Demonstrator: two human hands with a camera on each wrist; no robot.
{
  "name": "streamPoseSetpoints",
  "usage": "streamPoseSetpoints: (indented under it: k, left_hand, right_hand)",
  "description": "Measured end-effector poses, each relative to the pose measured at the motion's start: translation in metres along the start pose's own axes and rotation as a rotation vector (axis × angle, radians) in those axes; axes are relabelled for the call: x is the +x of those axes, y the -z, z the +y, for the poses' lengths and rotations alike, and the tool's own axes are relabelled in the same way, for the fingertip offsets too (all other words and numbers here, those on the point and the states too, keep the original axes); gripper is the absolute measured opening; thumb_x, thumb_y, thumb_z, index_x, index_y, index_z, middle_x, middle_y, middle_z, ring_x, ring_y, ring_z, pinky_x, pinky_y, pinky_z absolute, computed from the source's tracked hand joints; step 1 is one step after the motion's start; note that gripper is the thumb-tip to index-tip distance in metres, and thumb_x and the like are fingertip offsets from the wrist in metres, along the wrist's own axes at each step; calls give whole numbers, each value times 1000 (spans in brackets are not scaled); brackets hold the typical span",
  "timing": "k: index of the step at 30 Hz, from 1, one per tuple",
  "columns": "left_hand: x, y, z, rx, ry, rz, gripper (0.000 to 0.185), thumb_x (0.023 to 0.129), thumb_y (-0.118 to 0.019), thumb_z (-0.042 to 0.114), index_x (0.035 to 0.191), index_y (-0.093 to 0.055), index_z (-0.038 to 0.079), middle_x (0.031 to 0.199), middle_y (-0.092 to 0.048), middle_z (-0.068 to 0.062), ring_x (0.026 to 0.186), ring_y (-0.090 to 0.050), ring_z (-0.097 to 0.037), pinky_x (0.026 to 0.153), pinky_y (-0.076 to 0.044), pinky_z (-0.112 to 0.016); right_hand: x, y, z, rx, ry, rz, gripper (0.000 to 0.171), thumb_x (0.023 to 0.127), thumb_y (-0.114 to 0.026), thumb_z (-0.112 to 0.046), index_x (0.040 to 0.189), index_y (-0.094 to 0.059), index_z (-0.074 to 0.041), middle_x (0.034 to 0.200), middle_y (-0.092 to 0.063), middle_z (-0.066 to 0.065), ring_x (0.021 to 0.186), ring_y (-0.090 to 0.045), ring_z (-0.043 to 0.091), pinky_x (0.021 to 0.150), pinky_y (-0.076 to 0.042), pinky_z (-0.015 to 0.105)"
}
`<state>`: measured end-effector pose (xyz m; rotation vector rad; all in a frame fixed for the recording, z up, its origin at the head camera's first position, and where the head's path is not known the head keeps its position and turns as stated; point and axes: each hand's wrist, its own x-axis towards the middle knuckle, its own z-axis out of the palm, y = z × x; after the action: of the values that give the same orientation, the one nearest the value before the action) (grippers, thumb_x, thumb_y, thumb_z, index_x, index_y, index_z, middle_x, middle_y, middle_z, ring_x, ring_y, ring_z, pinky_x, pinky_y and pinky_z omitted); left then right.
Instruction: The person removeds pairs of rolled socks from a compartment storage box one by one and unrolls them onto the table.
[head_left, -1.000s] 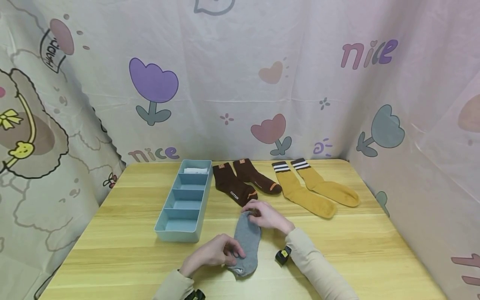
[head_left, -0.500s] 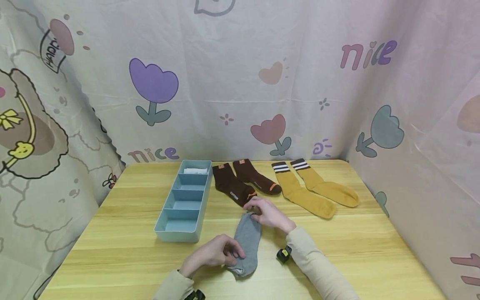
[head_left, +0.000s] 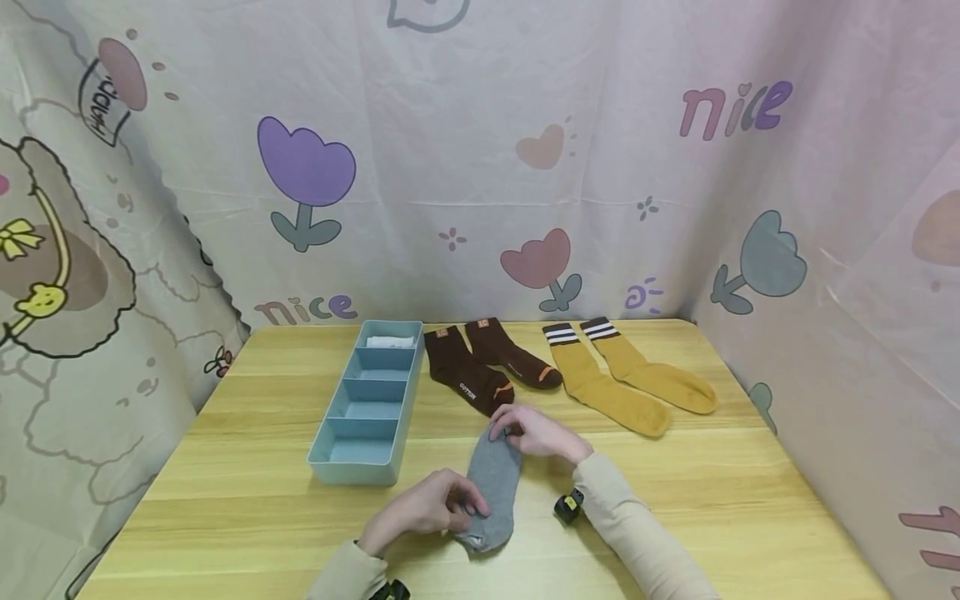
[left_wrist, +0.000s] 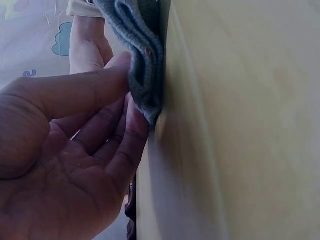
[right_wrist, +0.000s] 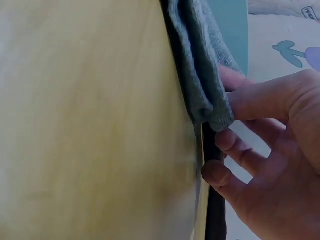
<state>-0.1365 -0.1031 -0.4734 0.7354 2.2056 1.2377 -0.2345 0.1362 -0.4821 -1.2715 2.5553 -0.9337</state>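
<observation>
A grey sock (head_left: 495,487) lies lengthwise on the table in front of the person. Both wrist views show its thick layers; whether it is one sock or two stacked, I cannot tell. At the near end, the left hand (head_left: 433,502) pinches the left edge, thumb above and fingers against the side of the fabric (left_wrist: 142,65). The right hand (head_left: 542,433) holds the far end between thumb and index finger. In the right wrist view, the other fingers (right_wrist: 235,150) stay loosely bent below the grey fabric (right_wrist: 200,65), and the index finger is partly hidden behind it.
A blue organizer box (head_left: 397,450) with several compartments stands left of the hands; white folded fabric (head_left: 390,342) sits in its far compartment. Brown socks (head_left: 465,371) lie just beyond the right hand. Yellow striped socks (head_left: 611,400) lie farther right. A printed curtain surrounds the wooden table (head_left: 247,500).
The right hand's fingers have shifted slightly and come down onto the sock's far end. The left hand and the sock have hardly moved.
</observation>
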Motion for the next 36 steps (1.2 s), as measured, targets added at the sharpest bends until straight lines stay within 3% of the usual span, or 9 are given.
streamPoseSetpoints:
  k: [5,11,15,19,24,31,36]
  left_hand:
    - [-4,2,0,108,13,78,42,66,-52,-19,91,-76,5,86,-70,-4,78,-57,-5,66,-48,-19]
    - [-8,6,-1,194,8,183,48,61,-44,-21,89,-74,4,87,-72,-6,81,-59,-11,70,-50,-23]
    - [-9,10,-1,245,3,291,38,68,-52,-19,90,-73,3,91,-73,-8,85,-63,-18,74,-52,-28]
    - [-10,12,3,341,11,380,17,81,-70,-5,94,-74,4,98,-75,-10,95,-68,-28,86,-55,-41]
    - [-9,11,4,400,8,414,24,78,-72,-9,99,-73,3,105,-74,-13,106,-68,-34,95,-53,-50]
    - [-7,12,0,405,-33,429,42,69,-61,-21,103,-70,2,107,-72,-13,108,-67,-34,98,-52,-51]
    - [1,9,-3,464,-15,505,47,64,-62,-22,105,-69,0,109,-65,-14,106,-62,-33,95,-52,-50]
  right_hand:
    - [-2,2,1,-21,-56,9,25,78,-64,7,97,-76,-6,103,-71,7,98,-63,18,91,-52,28]
    - [-14,9,1,-28,-139,-21,13,78,-74,0,87,-77,-9,89,-74,2,80,-57,3,74,-50,19]
    - [-23,12,-1,14,-178,-62,8,79,-78,-2,80,-75,-9,78,-71,-2,69,-52,-3,66,-48,17]
    - [-32,13,-5,45,-203,-81,9,79,-80,-4,77,-72,-9,74,-70,-3,64,-51,-3,63,-48,16]
    - [-37,9,-14,74,-254,-98,14,77,-81,-4,77,-68,-9,72,-67,-4,63,-53,-2,61,-49,17]
    - [-42,-2,-28,289,-365,-161,24,78,-77,4,91,-58,-5,60,-64,-1,47,-59,9,48,-54,23]
    - [-45,-9,-34,364,-387,-157,25,78,-79,1,94,-60,-6,59,-63,-2,46,-62,8,51,-57,26]
